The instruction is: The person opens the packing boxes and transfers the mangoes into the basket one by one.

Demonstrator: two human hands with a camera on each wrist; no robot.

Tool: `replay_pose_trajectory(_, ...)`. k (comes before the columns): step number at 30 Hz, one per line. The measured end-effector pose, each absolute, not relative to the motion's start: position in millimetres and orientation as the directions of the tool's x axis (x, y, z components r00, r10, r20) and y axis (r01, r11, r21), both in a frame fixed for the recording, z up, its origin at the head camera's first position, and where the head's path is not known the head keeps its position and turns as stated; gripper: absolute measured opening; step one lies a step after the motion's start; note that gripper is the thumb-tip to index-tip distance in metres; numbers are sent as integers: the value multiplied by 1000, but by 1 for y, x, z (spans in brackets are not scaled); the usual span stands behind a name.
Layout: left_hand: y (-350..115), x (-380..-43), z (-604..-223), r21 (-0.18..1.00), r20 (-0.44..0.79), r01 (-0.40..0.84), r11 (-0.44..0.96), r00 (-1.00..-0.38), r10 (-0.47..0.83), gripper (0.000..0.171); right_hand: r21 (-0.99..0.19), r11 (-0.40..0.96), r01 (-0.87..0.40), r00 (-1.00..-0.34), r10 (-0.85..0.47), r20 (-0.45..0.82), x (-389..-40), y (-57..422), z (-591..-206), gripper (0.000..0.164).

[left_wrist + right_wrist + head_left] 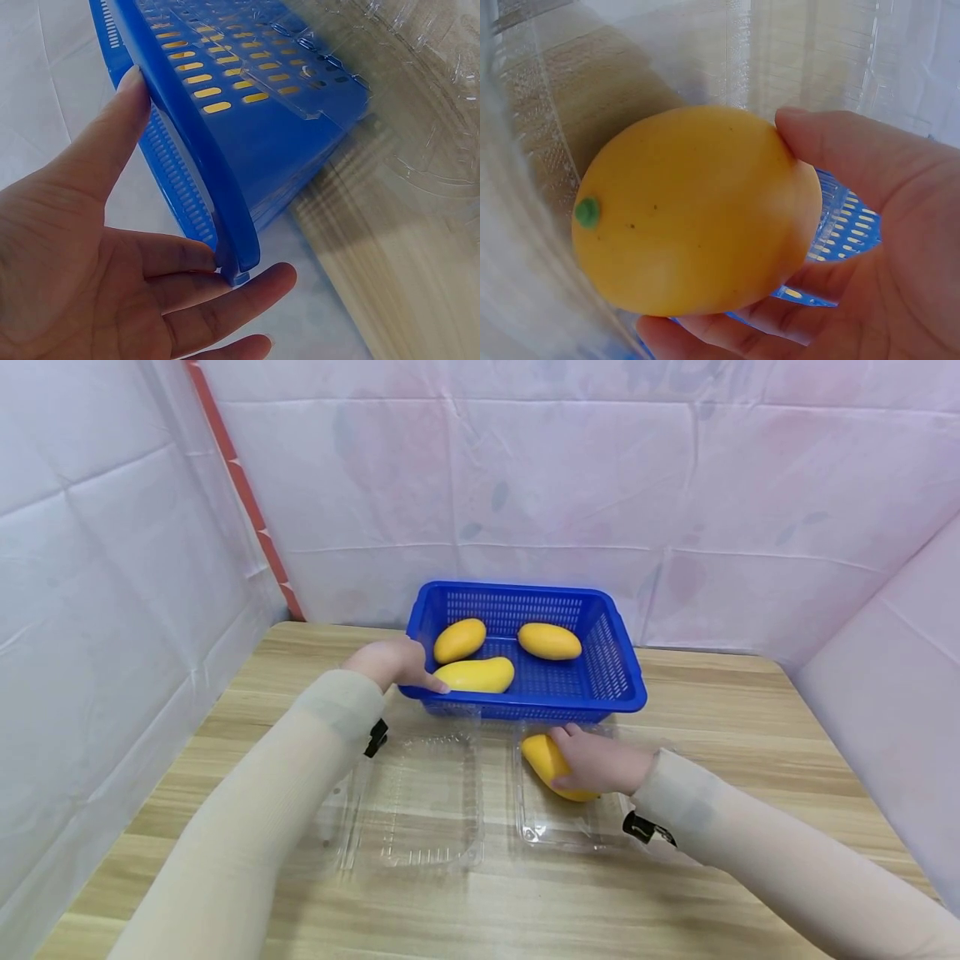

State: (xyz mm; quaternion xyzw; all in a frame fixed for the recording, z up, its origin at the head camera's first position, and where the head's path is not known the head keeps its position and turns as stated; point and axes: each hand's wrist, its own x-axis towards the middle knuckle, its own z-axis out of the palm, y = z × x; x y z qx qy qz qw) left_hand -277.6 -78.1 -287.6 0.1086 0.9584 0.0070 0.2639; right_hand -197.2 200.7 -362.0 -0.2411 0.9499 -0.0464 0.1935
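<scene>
My left hand (396,663) grips the front left corner of a blue plastic basket (536,701); its thumb lies along the rim and its fingers are at the corner in the left wrist view. Inside the basket lie three yellow mangoes: one at the back left (460,640), one at the back right (550,642) and one at the front left (480,674). My right hand (602,762) holds another mango (697,214) between thumb and fingers, its green stem end facing away from the palm. That mango is inside the right clear plastic box (531,835).
A second clear plastic box (431,802) with an open lid at its left stands in front of the basket, left of the other box. Wood-grain table (720,710) lies beneath. White patterned sheeting (562,485) closes off the back and both sides.
</scene>
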Motion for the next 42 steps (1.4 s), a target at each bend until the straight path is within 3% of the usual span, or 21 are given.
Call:
replay_pose_trajectory(20, -78, -278, -287, 66, -513, 212, 975, -831, 215, 86, -164, 871, -462, -820, -491, -294, -194, 200, -364, 58)
replay_pose_trajectory(42, -78, -281, -291, 59, -502, 209, 976, -839, 209, 85, -191, 877, -440, -837, -478, -265, -190, 205, -349, 69)
